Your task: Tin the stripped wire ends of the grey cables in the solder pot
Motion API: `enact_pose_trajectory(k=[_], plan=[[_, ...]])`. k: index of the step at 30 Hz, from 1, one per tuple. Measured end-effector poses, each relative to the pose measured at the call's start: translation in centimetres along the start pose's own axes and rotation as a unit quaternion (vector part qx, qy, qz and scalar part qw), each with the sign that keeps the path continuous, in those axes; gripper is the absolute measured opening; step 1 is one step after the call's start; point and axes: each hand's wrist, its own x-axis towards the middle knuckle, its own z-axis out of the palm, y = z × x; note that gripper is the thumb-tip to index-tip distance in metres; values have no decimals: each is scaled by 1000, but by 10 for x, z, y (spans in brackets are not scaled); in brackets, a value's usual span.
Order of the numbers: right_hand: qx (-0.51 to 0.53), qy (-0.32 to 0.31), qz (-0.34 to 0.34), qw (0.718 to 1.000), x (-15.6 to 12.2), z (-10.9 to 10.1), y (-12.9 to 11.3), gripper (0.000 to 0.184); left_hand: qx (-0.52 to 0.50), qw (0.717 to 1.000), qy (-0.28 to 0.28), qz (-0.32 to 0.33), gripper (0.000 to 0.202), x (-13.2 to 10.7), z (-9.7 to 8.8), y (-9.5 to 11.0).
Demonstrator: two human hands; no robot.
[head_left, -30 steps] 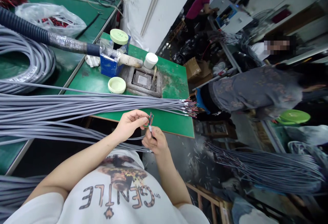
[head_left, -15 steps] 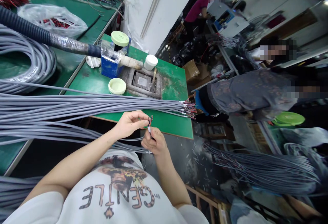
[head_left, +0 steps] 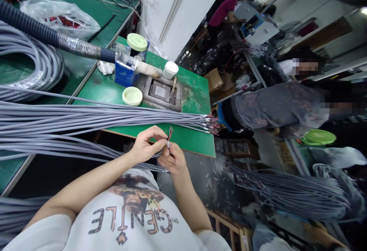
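In front of my shirt I hold up the end of a grey cable, with a white band [head_left: 168, 144] and thin red and dark wires [head_left: 171, 131] fanning out above it. My right hand [head_left: 174, 160] is closed round the cable just below the band. From the left, my left hand [head_left: 149, 144] has its thumb and fingertips at the band and the base of the wires, seemingly pinching there. Just beyond both hands, a thick bundle of grey cables [head_left: 129, 118] lies across the green bench, its stripped wire ends at the right.
On the green board [head_left: 197, 98] stand a square metal pot [head_left: 162, 91], a pale green dish [head_left: 132, 96], a white tub [head_left: 170, 69] and a blue box [head_left: 124, 74] under a ribbed hose [head_left: 77, 47]. A cable coil [head_left: 48, 67] lies left. Co-workers are at the right.
My left fingers have slid from the wire tips down toward the white band, and the wires now stand straighter and more exposed. My right hand keeps its grip on the cable.
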Motion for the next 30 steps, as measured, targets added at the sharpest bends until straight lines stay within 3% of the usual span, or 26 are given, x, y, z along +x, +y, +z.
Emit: enact_pose_trajectory(k=[8,20,24,27,30], plan=[[23,-23,-12,999,2,4,-3,40,40,999,14,0,9,5,-2,1],[20,-24,-9,999,4,10,-7,40,55,995,-62,-51,6,18,-13,14],[-4,-12,-7,1000,4,7,-3,43,-44,987,-68,-141,15,19,-12,9],[-28,7,-32,999,5,7,2,45,-164,961,-26,-223,22,16,-6,0],[-79,87,-100,988,7,10,2,35,-204,949,28,-240,20,12,-1,-6]])
